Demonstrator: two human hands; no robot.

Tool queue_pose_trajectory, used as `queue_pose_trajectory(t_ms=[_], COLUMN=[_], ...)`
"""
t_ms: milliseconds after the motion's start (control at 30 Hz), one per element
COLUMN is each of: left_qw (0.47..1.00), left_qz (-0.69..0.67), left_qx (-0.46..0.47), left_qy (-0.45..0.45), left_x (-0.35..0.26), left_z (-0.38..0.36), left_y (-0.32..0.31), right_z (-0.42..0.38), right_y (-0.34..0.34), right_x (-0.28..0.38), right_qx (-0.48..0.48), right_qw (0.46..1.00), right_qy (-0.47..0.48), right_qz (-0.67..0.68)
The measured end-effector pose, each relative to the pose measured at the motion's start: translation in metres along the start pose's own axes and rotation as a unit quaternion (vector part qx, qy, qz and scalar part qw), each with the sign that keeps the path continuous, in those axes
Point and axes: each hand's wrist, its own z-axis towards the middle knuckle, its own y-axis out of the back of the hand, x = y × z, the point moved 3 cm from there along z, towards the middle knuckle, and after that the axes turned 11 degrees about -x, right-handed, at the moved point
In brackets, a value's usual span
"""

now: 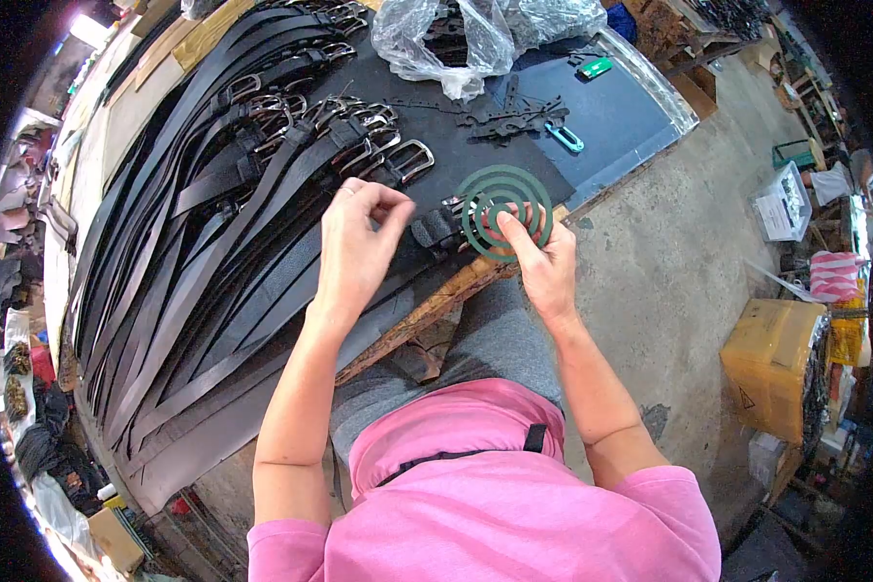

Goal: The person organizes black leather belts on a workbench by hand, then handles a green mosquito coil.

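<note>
My right hand grips a dark green mosquito coil by its near right side, held flat above the table's edge. The thumb lies on top of the coil. To its left, my left hand is raised over the belts with thumb and fingertips pinched together; whatever they hold, if anything, is too small to make out. Several black leather belts lie in a long pile beside that hand. Their metal buckles point toward the far right. One black belt end shows just left of the coil.
Clear plastic bags lie at the table's back. Black leather strips, a teal tool and a small green item rest farther right. The worn wooden edge runs before me. A cardboard box stands on the right floor.
</note>
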Motion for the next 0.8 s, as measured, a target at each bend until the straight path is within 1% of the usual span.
queue_pose_trajectory(t_ms=[100,167,267,367,467,567,667,800], left_qw=[0.996,0.994,0.994,0.995,0.991,0.991,0.991,0.992], left_qz=[-0.004,0.024,0.023,0.035,-0.016,-0.012,-0.009,-0.019], left_qx=[0.081,0.094,0.090,0.090,0.096,0.094,0.090,0.083], left_qy=[0.048,0.048,0.049,0.039,0.093,0.094,0.100,0.089], left_x=[-0.007,-0.005,0.001,0.006,0.008,0.006,0.005,0.008], left_z=[-0.004,-0.005,-0.002,-0.003,-0.006,-0.009,-0.010,-0.011], left_y=[-0.011,-0.019,-0.025,-0.026,-0.027,-0.026,-0.025,-0.026], right_z=[0.002,0.005,0.011,0.017,0.022,0.025,0.027,0.028], right_y=[0.000,0.000,0.000,-0.001,-0.005,-0.009,-0.010,-0.011], right_x=[0.001,-0.001,-0.003,0.008,0.014,0.018,0.021,0.022], right_qx=[0.001,-0.001,0.020,0.059,0.089,0.096,0.105,0.113], right_qw=[1.000,0.999,0.998,0.984,0.985,0.977,0.971,0.964], right_qy=[0.010,0.021,0.026,0.068,0.041,0.067,0.073,0.096], right_qz=[-0.019,-0.042,-0.060,-0.151,-0.140,-0.176,-0.201,-0.219])
